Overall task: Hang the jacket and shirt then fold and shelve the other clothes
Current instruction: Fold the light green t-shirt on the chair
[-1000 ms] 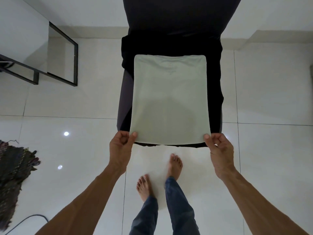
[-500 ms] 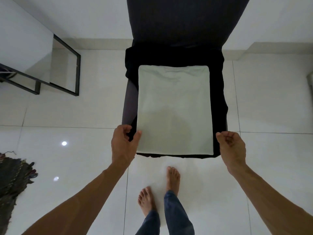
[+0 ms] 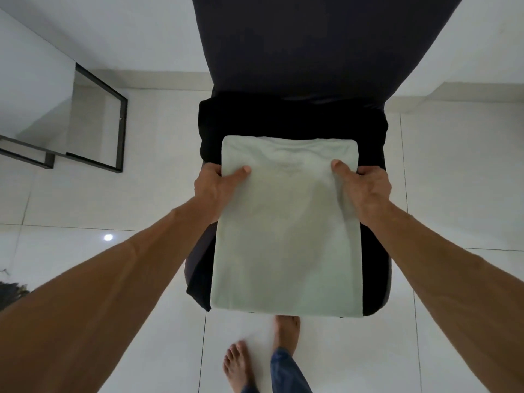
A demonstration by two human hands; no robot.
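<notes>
Pale green folded shirt (image 3: 286, 231) lies flat on black cloth (image 3: 286, 120) covering the chair (image 3: 297, 46) seat. Left hand (image 3: 217, 185) pinches its left edge near the far end, thumb on top; right hand (image 3: 365, 188) grips the right edge likewise.

The left hand (image 3: 215, 185) and right hand (image 3: 365, 188) have their fingers hidden under the pale folded garment (image 3: 286, 236); only the thumbs show. The garment covers most of the black cloth (image 3: 283, 117) beneath it. The chair back (image 3: 297, 43) is cut off at 12 o'clock and a dark rug (image 3: 11, 293) at 8 o'clock. One foot (image 3: 286, 330) at 6 o'clock is blurred.
</notes>
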